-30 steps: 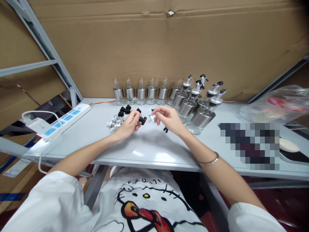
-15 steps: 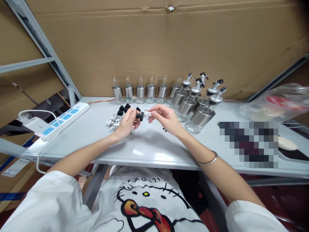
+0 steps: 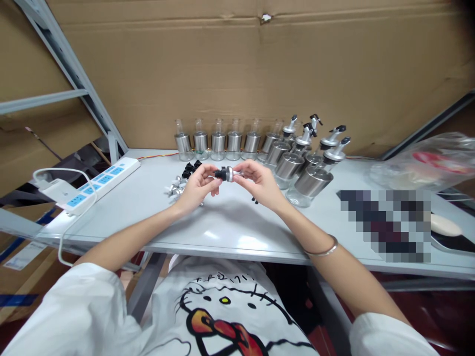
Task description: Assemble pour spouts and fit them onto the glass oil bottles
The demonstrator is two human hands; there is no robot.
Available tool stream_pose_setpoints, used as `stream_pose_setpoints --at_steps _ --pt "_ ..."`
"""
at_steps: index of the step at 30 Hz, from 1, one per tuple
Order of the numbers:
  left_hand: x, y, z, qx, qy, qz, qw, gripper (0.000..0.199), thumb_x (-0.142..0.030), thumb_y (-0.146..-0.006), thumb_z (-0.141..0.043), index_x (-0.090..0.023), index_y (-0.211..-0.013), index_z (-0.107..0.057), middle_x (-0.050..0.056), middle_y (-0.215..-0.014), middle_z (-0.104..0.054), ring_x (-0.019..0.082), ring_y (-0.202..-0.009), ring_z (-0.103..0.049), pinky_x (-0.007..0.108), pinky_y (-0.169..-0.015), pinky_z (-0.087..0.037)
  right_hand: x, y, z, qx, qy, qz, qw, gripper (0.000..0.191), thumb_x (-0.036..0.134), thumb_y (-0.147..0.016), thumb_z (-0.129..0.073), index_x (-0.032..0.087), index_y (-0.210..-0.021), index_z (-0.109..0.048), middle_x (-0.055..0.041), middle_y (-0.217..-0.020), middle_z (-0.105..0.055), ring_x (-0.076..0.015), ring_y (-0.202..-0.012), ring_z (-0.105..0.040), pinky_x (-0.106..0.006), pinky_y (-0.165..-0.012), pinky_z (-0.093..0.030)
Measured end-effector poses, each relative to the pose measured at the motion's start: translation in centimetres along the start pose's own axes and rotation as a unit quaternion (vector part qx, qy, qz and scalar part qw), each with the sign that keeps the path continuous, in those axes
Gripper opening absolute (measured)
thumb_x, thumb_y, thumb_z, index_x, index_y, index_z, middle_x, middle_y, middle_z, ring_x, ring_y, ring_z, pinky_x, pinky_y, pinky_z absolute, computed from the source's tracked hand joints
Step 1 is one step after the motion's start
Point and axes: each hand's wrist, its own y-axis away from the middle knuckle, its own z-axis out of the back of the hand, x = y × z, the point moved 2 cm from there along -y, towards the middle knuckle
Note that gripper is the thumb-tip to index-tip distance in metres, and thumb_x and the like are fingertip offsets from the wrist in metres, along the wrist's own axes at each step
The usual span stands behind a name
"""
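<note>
My left hand (image 3: 201, 186) pinches a black ribbed stopper (image 3: 221, 174) by its end. My right hand (image 3: 259, 184) grips the thin end of a silver pour spout (image 3: 230, 173). The stopper and the spout's round collar meet between my hands, above the table. To the left of my left hand lie loose silver spouts (image 3: 175, 188), with several black stoppers (image 3: 190, 168) behind them. A few tiny black parts (image 3: 255, 200) rest beneath my right hand.
Glass bottles with steel sleeves (image 3: 218, 143) line the back of the table. Several bottles with spouts fitted (image 3: 313, 183) stand at right. A power strip (image 3: 100, 184) lies at left, a plastic bag (image 3: 426, 160) at far right, near a blurred-out object (image 3: 386, 225).
The black stopper and the silver spout, apart by a small gap before, have come together. My right hand has pushed its spout leftward against the stopper.
</note>
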Motion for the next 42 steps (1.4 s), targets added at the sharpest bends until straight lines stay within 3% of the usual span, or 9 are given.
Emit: stream_pose_setpoints --at_steps 7,13,18,23,31,36,42 --pt "-0.4 -0.1 0.0 0.018 -0.017 0.023 0.999 0.037 -0.037 -0.072 -0.072 -0.014 -0.095 -0.054 -0.004 -0.059 -0.058 0.009 -0.052 -0.054 0.023 -0.056 -0.044 0.3 0.1 0.5 0.007 0.128 0.105 0.986 0.013 0.032 -0.086 -0.06 0.019 -0.087 -0.064 -0.0043 -0.085 -0.069 -0.0158 -0.075 -0.061 -0.03 -0.07 -0.05" --pt "0.1 -0.4 0.1 -0.015 0.021 0.047 0.999 0.039 -0.031 -0.062 -0.079 -0.015 -0.088 -0.054 -0.004 -0.069 -0.059 0.006 -0.053 -0.054 0.021 -0.055 -0.044 0.2 0.3 0.5 0.015 0.209 0.208 0.955 0.012 0.03 -0.091 -0.054 0.022 -0.09 -0.063 -0.0058 -0.089 -0.071 -0.0185 -0.082 -0.065 -0.034 -0.077 -0.052" --pt "0.3 -0.4 0.2 -0.033 0.021 0.067 0.997 0.038 -0.025 -0.057 -0.08 -0.014 -0.086 -0.058 -0.002 -0.076 -0.062 0.007 -0.058 -0.056 0.023 -0.058 -0.045 0.1 0.4 0.5 0.008 0.235 0.243 0.941 0.012 0.027 -0.092 -0.053 0.021 -0.091 -0.063 -0.0063 -0.088 -0.072 -0.0186 -0.082 -0.067 -0.032 -0.076 -0.053" --pt "0.7 -0.5 0.7 -0.014 0.024 0.063 0.998 0.034 -0.027 -0.061 -0.077 -0.013 -0.089 -0.064 -0.001 -0.068 -0.065 0.011 -0.06 -0.058 0.026 -0.063 -0.046 0.3 0.5 0.4 -0.005 0.23 0.286 0.93 0.009 0.02 -0.091 -0.054 0.02 -0.094 -0.063 -0.007 -0.09 -0.072 -0.0174 -0.082 -0.067 -0.03 -0.076 -0.052" --pt "0.8 -0.6 0.7 0.012 0.044 0.076 0.996 0.031 -0.036 -0.064 -0.075 -0.012 -0.083 -0.067 0.0 -0.065 -0.064 0.01 -0.056 -0.056 0.026 -0.061 -0.046 0.5 0.5 0.3 0.018 0.272 0.275 0.922 0.02 0.027 -0.095 -0.048 0.021 -0.092 -0.066 -0.0084 -0.092 -0.072 -0.0182 -0.081 -0.065 -0.032 -0.073 -0.051" --pt "0.7 -0.6 0.8 -0.01 0.032 0.027 0.999 0.035 -0.033 -0.06 -0.081 -0.014 -0.086 -0.067 -0.001 -0.07 -0.063 0.008 -0.055 -0.053 0.025 -0.059 -0.045 0.5 0.5 0.5 0.012 0.284 0.286 0.915 0.021 0.028 -0.095 -0.048 0.022 -0.091 -0.068 -0.0081 -0.089 -0.072 -0.0189 -0.079 -0.064 -0.032 -0.07 -0.049" --pt "0.3 -0.4 0.5 -0.04 0.008 -0.021 0.999 0.037 -0.032 -0.056 -0.083 -0.014 -0.084 -0.066 0.002 -0.084 -0.066 0.012 -0.075 -0.06 0.027 -0.074 -0.05 0.3 0.5 0.4 0.012 0.276 0.253 0.927 0.02 0.033 -0.093 -0.053 0.022 -0.091 -0.068 -0.0065 -0.081 -0.072 -0.0191 -0.074 -0.064 -0.033 -0.069 -0.047"
